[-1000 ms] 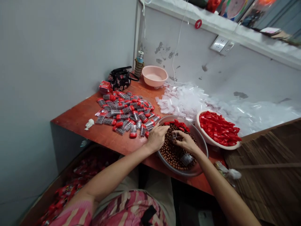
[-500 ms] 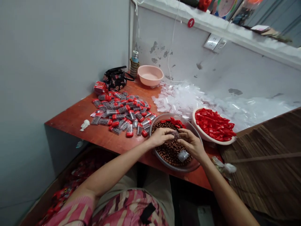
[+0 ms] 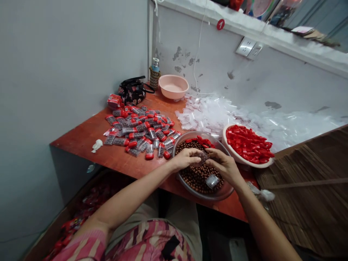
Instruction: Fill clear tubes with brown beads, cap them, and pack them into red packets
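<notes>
Two-handed hold over a basin: the left hand [image 3: 187,158] and the right hand [image 3: 224,165] grip one small clear container [image 3: 203,158] between thumbs and fingertips, above the middle of a grey basin [image 3: 228,189] at the front edge of the counter [image 3: 78,135]. Beneath it lie brown beads [image 3: 194,178], with a second container [image 3: 212,181] resting on them and loose red caps [image 3: 200,140] by the basin's back rim. Left of the basin, towards the counter's left corner, is a heap of red-capped packs [image 3: 143,127]; to its right stands a white bowl [image 3: 260,165] of red pieces [image 3: 248,145], with a pile of clear plastic tubes [image 3: 209,112] towards the back edge. For good handling, the container is best kept low and inside the rim, so that stray beads drop back, and pinched lightly, since its thin wall probably flexes; its mouth and fill are too small to make out. Compare the frame one second earlier: there the left hand is at the basin's left rim, apart from the container in the right fingers, whereas here both hands meet on it. The second container lies on the beads in both.
</notes>
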Demonstrator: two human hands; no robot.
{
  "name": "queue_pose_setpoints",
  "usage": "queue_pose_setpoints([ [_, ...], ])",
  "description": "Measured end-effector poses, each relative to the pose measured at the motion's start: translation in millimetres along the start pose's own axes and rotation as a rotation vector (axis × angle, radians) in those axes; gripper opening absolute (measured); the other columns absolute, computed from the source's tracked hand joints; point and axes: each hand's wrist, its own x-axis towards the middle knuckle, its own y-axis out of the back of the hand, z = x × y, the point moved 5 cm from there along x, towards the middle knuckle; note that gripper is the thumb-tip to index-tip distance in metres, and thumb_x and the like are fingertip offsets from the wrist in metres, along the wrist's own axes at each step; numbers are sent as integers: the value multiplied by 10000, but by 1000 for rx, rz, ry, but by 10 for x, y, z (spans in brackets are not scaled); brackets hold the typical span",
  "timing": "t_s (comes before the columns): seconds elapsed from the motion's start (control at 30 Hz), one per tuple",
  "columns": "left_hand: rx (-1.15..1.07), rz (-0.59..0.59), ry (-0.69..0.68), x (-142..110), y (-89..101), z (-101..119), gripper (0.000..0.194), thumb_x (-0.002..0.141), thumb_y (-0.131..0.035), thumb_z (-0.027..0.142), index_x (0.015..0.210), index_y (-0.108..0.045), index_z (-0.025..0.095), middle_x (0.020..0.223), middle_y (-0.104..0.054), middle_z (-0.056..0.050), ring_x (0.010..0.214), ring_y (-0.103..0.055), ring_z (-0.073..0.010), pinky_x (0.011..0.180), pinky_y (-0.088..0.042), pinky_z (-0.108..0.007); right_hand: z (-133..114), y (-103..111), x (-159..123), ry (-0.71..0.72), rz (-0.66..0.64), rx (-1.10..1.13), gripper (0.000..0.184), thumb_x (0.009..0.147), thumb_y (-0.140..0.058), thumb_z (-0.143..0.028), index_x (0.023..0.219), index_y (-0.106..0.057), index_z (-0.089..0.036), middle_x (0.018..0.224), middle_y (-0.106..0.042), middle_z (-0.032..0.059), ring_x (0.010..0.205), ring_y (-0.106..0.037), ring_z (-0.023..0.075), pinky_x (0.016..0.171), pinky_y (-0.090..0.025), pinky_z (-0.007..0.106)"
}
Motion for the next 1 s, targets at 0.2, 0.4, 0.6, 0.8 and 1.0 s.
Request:
queue_pose_setpoints([
  [0.2,-105,77,-70,-18,26,51,368,636,-705,277,960,-594,140,937,-628,-61,842,-584,-156,790,-446,-315,102,71,18,-94,95,206,322,726,-626,-346,1017,-579,-217,786,-641,12,659,-601,145,613,-505,273],
  [0.4,98,57,-257,-73,3,171,238,741,-594,191,971,-587,127,990,-634,-79,937,-569,-164,892,-388,-307,371,159,-9,-164,108,49,300,739,-597,-392,955,-616,-185,787,-660,30,659,-611,161,638,-502,294],
  [0.6,273,147,-311,-111,64,172,240,772,-532,159,1008,-574,149,1019,-624,-63,959,-559,-171,875,-400,-300,591,337,221,-129,140,-481,288,819,-467,-370,949,-626,-169,843,-685,53,756,-636,184,703,-488,292],
  [0.8,327,150,-290,-95,83,132,250,762,-536,158,1008,-583,151,1005,-627,-61,942,-563,-174,877,-403,-308,693,80,553,-106,-1,-799,261,842,-431,-302,994,-629,-227,1013,-655,59,890,-607,214,750,-446,306],
  [1.0,259,211,-288,-92,120,144,251,759,-543,174,1007,-579,149,1011,-623,-67,951,-562,-178,871,-418,-312,737,-91,687,-160,-99,-932,228,825,-462,-316,957,-629,-235,982,-652,67,928,-573,222,687,-423,281],
])
